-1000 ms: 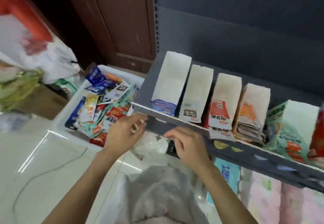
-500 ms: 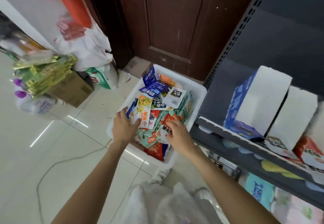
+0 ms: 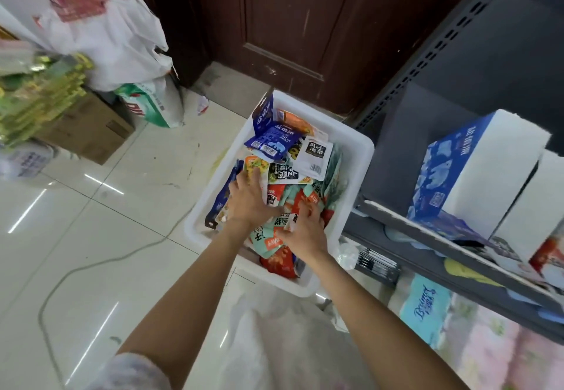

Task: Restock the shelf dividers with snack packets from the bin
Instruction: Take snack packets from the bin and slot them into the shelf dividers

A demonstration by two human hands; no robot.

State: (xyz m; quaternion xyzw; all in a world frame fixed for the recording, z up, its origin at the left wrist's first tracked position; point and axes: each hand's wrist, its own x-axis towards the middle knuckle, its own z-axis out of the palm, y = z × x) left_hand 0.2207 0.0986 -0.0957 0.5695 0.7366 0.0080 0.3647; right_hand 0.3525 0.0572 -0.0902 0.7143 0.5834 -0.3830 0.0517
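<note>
A white plastic bin (image 3: 357, 157) on the floor holds a heap of snack packets: blue ones (image 3: 270, 137) at the far end, a white one (image 3: 316, 155), and teal and red ones (image 3: 268, 241) nearer me. My left hand (image 3: 248, 198) lies on the pile with its fingers spread, pressing a yellow-orange packet (image 3: 254, 165). My right hand (image 3: 303, 231) digs into the teal packets close beside it, its fingers curled and its thumb pinching a small packet (image 3: 290, 218). The shelf (image 3: 427, 238) with its white divider boxes (image 3: 500, 176) stands to the right.
A dark wooden door (image 3: 290, 23) is behind the bin. At the left are a cardboard box (image 3: 88, 133), stacked green packs (image 3: 39, 96) and white plastic bags (image 3: 122, 38). A cable (image 3: 100, 263) runs over the glossy tiled floor. Tissue packs (image 3: 425, 307) sit below the shelf.
Both hands left the shelf edge and went down into the bin. The view swung left from the shelf to the bin. My hands now lie closer together on the packets.
</note>
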